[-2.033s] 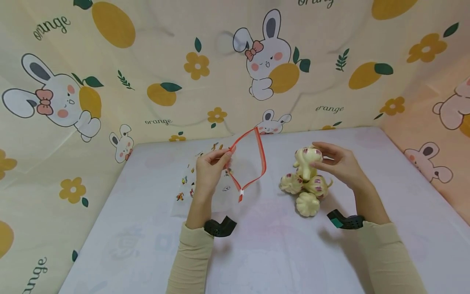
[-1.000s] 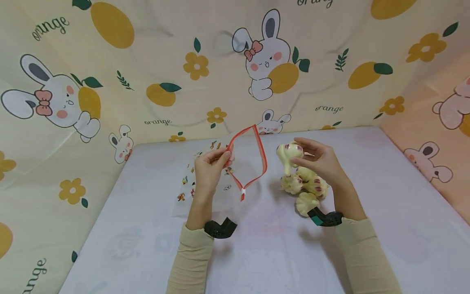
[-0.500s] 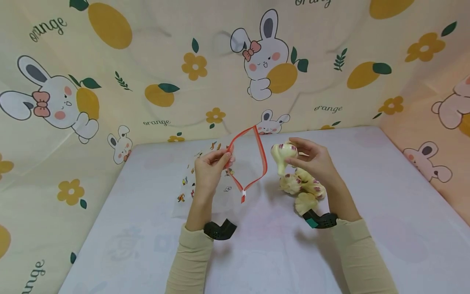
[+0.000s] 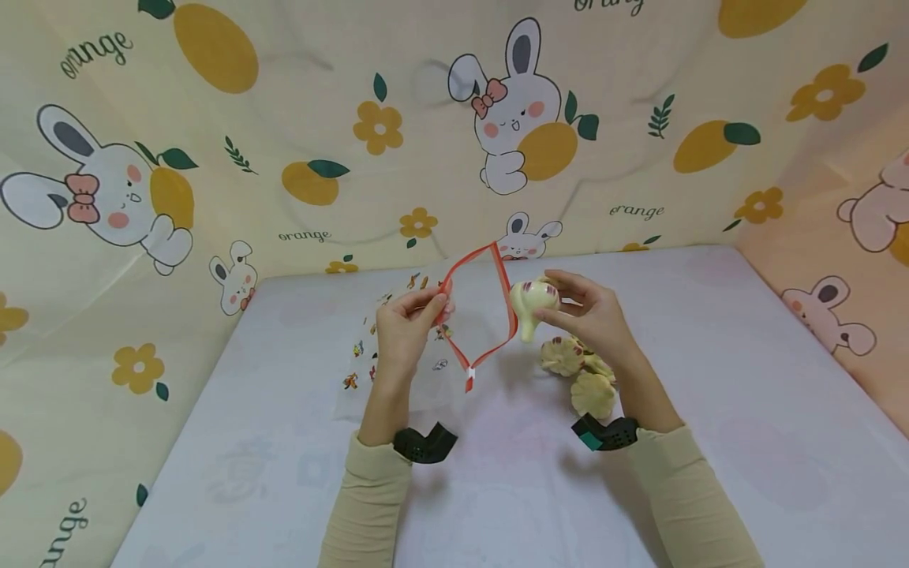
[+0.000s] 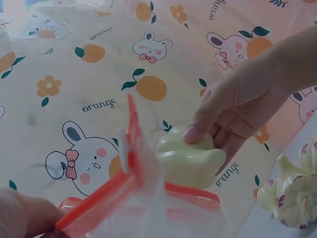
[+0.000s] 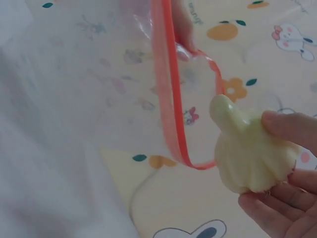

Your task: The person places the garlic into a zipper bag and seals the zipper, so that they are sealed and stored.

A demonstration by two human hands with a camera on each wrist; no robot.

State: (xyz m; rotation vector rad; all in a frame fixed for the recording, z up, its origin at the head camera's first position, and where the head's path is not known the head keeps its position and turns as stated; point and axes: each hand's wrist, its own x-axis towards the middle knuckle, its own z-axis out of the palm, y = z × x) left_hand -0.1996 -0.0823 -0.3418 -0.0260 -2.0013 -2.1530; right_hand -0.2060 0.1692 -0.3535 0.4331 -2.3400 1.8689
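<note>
I see the left hand (image 4: 406, 323) pinch the red rim (image 6: 170, 84) of an open bag (image 4: 440, 364); the right hand (image 4: 592, 314) holds a garlic bulb (image 4: 531, 298) just beside the rim, near other bulbs (image 4: 562, 356) on the table (image 4: 248, 442).

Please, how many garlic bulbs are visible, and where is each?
4 that I can tell apart: one bulb in the right hand, beside the bag; three on the table: a left one, a near one, and a right one partly behind the right arm. Others may be hidden.
</note>
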